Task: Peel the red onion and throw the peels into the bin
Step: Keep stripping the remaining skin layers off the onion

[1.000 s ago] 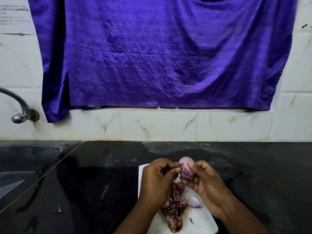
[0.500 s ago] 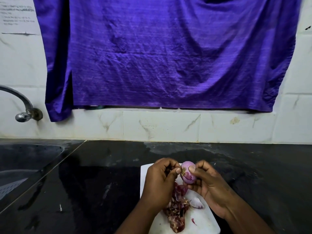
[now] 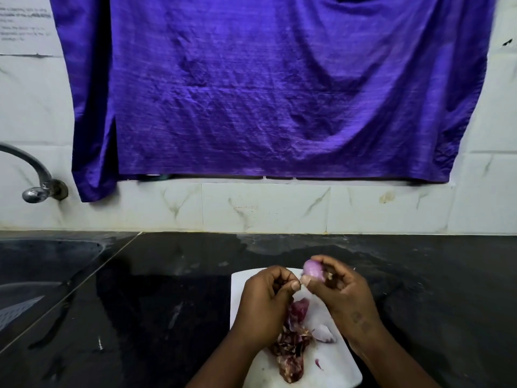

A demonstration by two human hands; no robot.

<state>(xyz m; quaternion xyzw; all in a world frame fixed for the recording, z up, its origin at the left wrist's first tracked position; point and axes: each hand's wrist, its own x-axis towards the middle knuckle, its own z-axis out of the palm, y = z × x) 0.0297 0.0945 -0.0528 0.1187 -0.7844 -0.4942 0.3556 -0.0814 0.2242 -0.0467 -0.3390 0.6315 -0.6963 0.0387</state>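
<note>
- Now peeling looks nearly done: R hand [image 3: 344,298] curls round red onion [image 3: 314,271], held above the board at 5 o'clock of view; L hand [image 3: 265,303] pinches skin scrap [image 3: 301,284] at onion's 8.
- Next, prob: drop scrap, gather peels; bin not in view.
- Around: purple cloth [image 3: 265,88] at 12, counter [image 3: 433,289], sink [image 3: 42,264] at 9, white board [image 3: 243,281], peel heap [image 3: 291,351] at onion's 6. Nothing blocks the hands.

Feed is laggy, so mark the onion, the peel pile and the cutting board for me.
onion [image 3: 313,271], head view, on its bare pale-purple side.
peel pile [image 3: 291,348], head view, on the dark red skins mid-heap.
cutting board [image 3: 338,369], head view, on its bare white near-right part.
</note>
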